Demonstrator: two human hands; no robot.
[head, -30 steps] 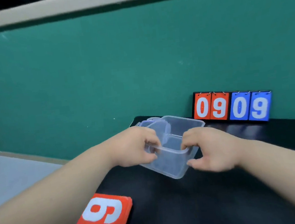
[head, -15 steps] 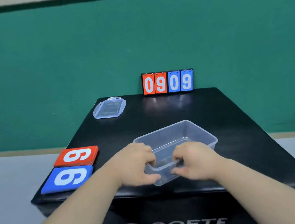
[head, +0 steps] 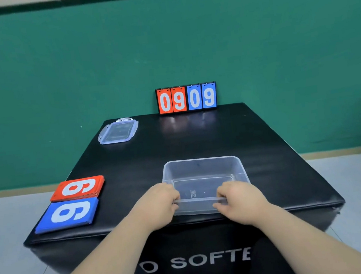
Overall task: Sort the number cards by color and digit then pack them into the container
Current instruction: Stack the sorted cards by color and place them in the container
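A clear plastic container [head: 203,170] stands empty near the front edge of the black box-shaped table [head: 266,149]. My left hand [head: 158,203] grips its near rim at the left corner, and my right hand [head: 238,200] grips the same rim at the right. At the table's front left lie two stacks of number cards: a red stack [head: 78,188] with a white 6 or 9 on top, and just in front of it a blue stack [head: 68,214] with the same digit.
The container's clear lid [head: 118,132] lies at the back left of the table. A flip scoreboard [head: 186,98] showing red 09 and blue 09 stands at the back edge against the green wall. Pale floor surrounds the table.
Both hands have drawn the container from the back of the table to the front edge and squared it up. The view has pulled back, showing the whole table.
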